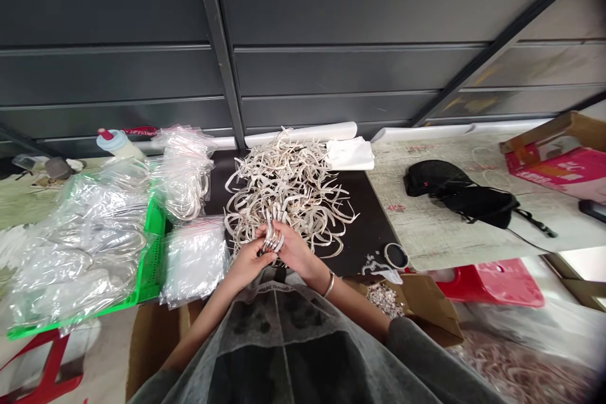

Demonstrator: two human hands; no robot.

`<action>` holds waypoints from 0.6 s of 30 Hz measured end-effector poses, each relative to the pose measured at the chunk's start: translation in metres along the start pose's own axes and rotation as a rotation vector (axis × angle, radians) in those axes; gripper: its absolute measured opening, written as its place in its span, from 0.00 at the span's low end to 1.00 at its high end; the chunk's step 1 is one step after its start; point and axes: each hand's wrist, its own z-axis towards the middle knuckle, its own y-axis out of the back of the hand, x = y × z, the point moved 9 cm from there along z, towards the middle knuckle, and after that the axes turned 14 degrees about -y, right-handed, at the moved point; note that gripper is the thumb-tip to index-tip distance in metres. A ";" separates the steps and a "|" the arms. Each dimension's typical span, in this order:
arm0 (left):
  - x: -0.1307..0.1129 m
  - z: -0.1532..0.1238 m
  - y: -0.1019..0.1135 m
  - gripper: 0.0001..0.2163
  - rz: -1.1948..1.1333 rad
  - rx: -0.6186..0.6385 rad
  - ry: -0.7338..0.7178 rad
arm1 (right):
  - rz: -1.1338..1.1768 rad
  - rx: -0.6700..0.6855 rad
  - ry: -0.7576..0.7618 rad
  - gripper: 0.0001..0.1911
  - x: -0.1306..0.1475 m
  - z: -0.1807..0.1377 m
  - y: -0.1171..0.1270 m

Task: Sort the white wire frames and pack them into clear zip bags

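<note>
Both my hands meet at the near edge of a big pile of curved metallic strips, silvery and pale gold. Between them is a small bundle of curved metal strips. My left hand grips the bundle low down, thumb across it. From the right side, my right hand has its fingers wrapped round the same bundle. The pile lies on a black mat. Just left of my hands are a stack of flat clear zip bags and bagged strips.
A green basket heaped with filled clear bags stands at left, a bottle behind it. Right are a tape roll, a black pouch and a pink box. Below the edge sit a cardboard box and red stool.
</note>
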 end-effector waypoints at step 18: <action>-0.014 -0.003 -0.004 0.13 -0.014 0.066 0.012 | -0.062 -0.009 0.003 0.18 -0.002 -0.004 -0.001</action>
